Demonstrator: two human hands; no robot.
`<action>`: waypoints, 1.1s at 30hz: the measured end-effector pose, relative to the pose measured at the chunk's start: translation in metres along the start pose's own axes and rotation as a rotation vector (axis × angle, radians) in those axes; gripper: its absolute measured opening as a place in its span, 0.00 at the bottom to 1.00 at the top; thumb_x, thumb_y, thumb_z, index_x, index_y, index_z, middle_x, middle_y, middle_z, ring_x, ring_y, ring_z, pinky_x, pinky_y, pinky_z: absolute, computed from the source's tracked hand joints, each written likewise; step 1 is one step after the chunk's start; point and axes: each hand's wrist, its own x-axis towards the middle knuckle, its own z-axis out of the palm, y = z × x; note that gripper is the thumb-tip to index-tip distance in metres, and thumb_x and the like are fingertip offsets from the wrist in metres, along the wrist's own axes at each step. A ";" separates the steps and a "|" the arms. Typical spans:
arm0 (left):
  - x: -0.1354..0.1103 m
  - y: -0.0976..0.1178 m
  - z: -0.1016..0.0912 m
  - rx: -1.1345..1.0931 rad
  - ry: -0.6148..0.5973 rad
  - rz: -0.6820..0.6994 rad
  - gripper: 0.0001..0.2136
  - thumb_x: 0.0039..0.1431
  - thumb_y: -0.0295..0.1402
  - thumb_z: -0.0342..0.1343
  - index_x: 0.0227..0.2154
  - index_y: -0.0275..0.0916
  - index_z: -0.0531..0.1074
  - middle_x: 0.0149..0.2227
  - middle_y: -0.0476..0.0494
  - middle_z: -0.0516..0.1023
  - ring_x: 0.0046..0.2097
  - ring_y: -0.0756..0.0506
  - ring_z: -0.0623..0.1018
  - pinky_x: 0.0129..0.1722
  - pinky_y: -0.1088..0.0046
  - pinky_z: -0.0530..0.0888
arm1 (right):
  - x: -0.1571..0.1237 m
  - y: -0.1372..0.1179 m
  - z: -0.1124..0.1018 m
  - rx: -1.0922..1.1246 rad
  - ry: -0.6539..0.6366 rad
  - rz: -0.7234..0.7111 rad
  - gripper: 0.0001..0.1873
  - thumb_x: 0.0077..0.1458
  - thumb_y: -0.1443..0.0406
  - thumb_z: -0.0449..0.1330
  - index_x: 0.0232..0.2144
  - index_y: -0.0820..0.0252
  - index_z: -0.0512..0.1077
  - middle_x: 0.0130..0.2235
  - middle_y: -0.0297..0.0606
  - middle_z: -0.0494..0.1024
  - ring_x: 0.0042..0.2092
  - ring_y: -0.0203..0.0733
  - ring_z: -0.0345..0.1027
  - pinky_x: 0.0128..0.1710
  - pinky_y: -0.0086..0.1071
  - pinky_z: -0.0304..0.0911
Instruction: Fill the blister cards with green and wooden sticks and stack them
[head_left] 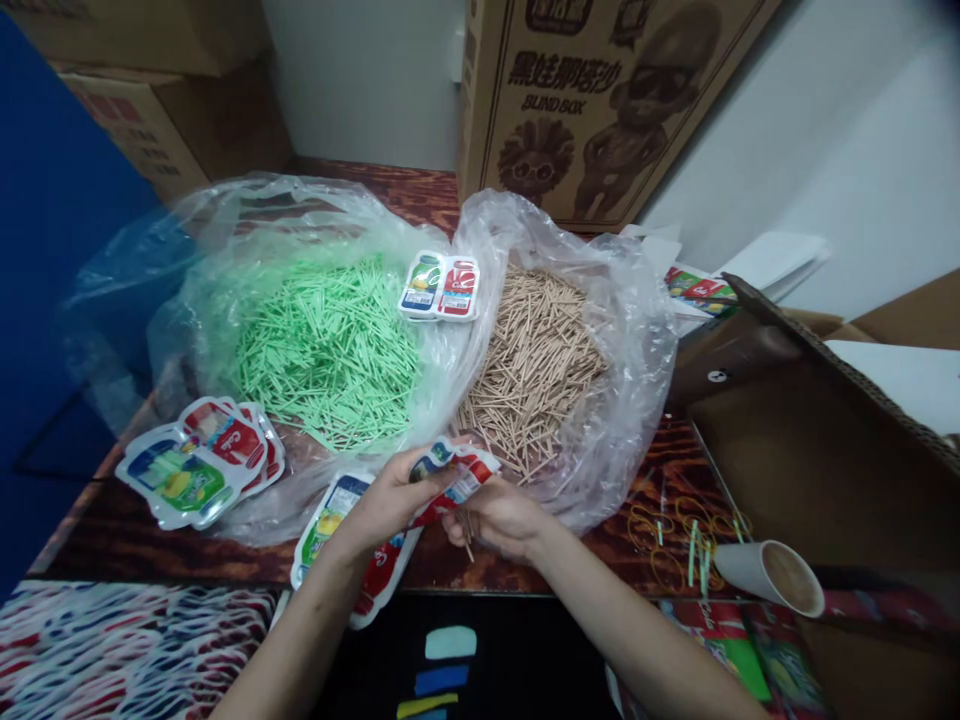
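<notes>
"If we centre our clock on the printed packet [463,482], where do we find the hands?"

"We see the left hand [397,500] between eight and nine o'clock, its thumb and fingers closed on that red, white and blue packet. The right hand [506,515] sits at four."

"And what do we read in the right fingers?"

"We find them curled narrowly around a few thin brown sticks [469,537], which point down towards six. Whether they also grip the packet, we cannot tell."

"What do we have about them?"

"At one o'clock we have a heap of brown sticks [536,360] in a clear bag [641,370]; between ten and eleven, a heap of green sticks [334,350] in another clear bag [247,205]. At twelve, a twin packet [459,287] lies where the bags meet."

"What do we spot nearer the table's edges?"

"A packet stack [180,485] at nine, and a larger packet [326,525] at eight, partly covered by the left forearm. Just past three we see rubber bands [660,525] with loose green sticks among them, then a paper cup [761,575] lying tipped over."
</notes>
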 end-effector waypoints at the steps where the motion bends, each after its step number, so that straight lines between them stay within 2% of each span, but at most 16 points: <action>1: -0.001 -0.002 -0.002 -0.023 -0.014 -0.023 0.16 0.41 0.33 0.67 0.36 0.36 0.80 0.29 0.43 0.81 0.33 0.41 0.79 0.32 0.69 0.75 | 0.000 0.002 0.003 -0.002 -0.010 0.009 0.17 0.42 0.58 0.70 0.27 0.61 0.68 0.19 0.29 0.69 0.20 0.31 0.61 0.21 0.26 0.57; 3: -0.003 -0.006 -0.012 -0.079 0.010 -0.049 0.16 0.43 0.33 0.66 0.38 0.36 0.79 0.30 0.42 0.81 0.30 0.43 0.79 0.29 0.72 0.74 | 0.001 -0.001 0.005 -0.052 0.038 -0.060 0.17 0.44 0.58 0.69 0.29 0.60 0.67 0.20 0.27 0.67 0.20 0.30 0.58 0.21 0.26 0.55; 7: -0.009 -0.007 -0.033 -0.183 0.297 0.002 0.17 0.40 0.32 0.67 0.37 0.35 0.78 0.30 0.42 0.82 0.28 0.46 0.79 0.27 0.74 0.74 | 0.002 -0.008 -0.002 -0.334 0.358 -0.503 0.09 0.54 0.59 0.60 0.31 0.57 0.67 0.26 0.29 0.69 0.27 0.33 0.62 0.28 0.28 0.59; 9: -0.012 -0.006 -0.039 -0.214 0.381 0.011 0.18 0.38 0.32 0.68 0.36 0.35 0.78 0.31 0.42 0.82 0.30 0.45 0.79 0.31 0.73 0.75 | 0.006 -0.001 -0.009 -0.500 0.457 -0.623 0.06 0.57 0.61 0.57 0.32 0.57 0.66 0.29 0.31 0.71 0.31 0.35 0.64 0.35 0.30 0.60; 11: -0.014 -0.007 -0.041 -0.241 0.423 0.000 0.18 0.36 0.32 0.69 0.35 0.35 0.78 0.32 0.42 0.82 0.31 0.45 0.80 0.31 0.73 0.75 | 0.009 0.010 -0.015 -0.604 0.516 -0.654 0.03 0.57 0.63 0.56 0.34 0.56 0.66 0.31 0.32 0.73 0.33 0.36 0.65 0.37 0.31 0.60; 14: -0.016 -0.011 -0.043 -0.264 0.450 -0.030 0.19 0.34 0.32 0.70 0.34 0.34 0.78 0.31 0.42 0.82 0.30 0.45 0.79 0.29 0.74 0.75 | 0.010 0.023 -0.018 -0.597 0.531 -0.668 0.11 0.58 0.64 0.55 0.45 0.55 0.64 0.31 0.31 0.75 0.34 0.38 0.67 0.38 0.32 0.60; 16: -0.017 -0.013 -0.044 -0.264 0.462 -0.031 0.18 0.34 0.32 0.70 0.33 0.33 0.78 0.30 0.42 0.82 0.29 0.46 0.79 0.27 0.76 0.74 | 0.007 0.024 -0.015 -0.569 0.517 -0.675 0.13 0.59 0.63 0.55 0.47 0.55 0.64 0.31 0.32 0.76 0.34 0.38 0.69 0.38 0.32 0.61; 19: -0.017 -0.016 -0.045 -0.275 0.476 -0.023 0.19 0.33 0.32 0.70 0.33 0.33 0.77 0.28 0.43 0.82 0.27 0.46 0.79 0.24 0.76 0.74 | 0.004 0.019 -0.009 -0.614 0.541 -0.721 0.07 0.60 0.63 0.55 0.40 0.56 0.69 0.33 0.35 0.78 0.36 0.39 0.70 0.39 0.32 0.61; 22: -0.018 -0.016 -0.044 -0.293 0.473 -0.027 0.19 0.33 0.32 0.70 0.33 0.33 0.76 0.25 0.45 0.81 0.25 0.46 0.78 0.25 0.74 0.74 | 0.006 0.019 -0.009 -0.702 0.520 -0.741 0.05 0.60 0.64 0.54 0.34 0.56 0.70 0.36 0.36 0.77 0.41 0.41 0.70 0.45 0.35 0.61; 26: -0.020 -0.017 -0.042 -0.293 0.480 -0.035 0.19 0.34 0.32 0.70 0.32 0.33 0.76 0.24 0.45 0.80 0.25 0.45 0.79 0.26 0.71 0.76 | 0.011 0.026 -0.016 -0.693 0.477 -0.659 0.05 0.59 0.65 0.53 0.34 0.55 0.69 0.32 0.35 0.76 0.38 0.42 0.70 0.43 0.35 0.62; 33: -0.023 -0.020 -0.043 -0.288 0.492 -0.027 0.21 0.34 0.33 0.71 0.34 0.33 0.75 0.26 0.45 0.81 0.28 0.44 0.80 0.28 0.71 0.76 | 0.011 0.026 -0.021 -0.803 0.469 -0.712 0.07 0.58 0.65 0.54 0.32 0.56 0.73 0.34 0.38 0.75 0.41 0.43 0.68 0.44 0.36 0.60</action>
